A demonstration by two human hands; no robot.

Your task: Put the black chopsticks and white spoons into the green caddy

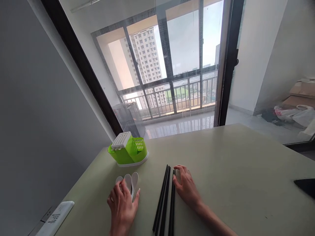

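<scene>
My left hand (pixel 123 203) hovers over or rests on several white spoons (pixel 134 179), hiding most of their handles. Its fingers curve loosely and its thumb stands apart. Several long black chopsticks (pixel 163 200) lie on the table between my hands, one group leaning a little to the right and a narrower pair (pixel 172 203) just beside it. Against the far ends of that pair is my right hand (pixel 185 185), thumb and fingertip touching the side, with a gap between them.
A green and white utensil holder (pixel 130 150) stands at the back left of the pale table (pixel 221 164). A white power strip (pixel 56 218) lies at the left edge. At the right edge is a dark pointed object (pixel 306 187). A glass door (pixel 172 65) rises behind.
</scene>
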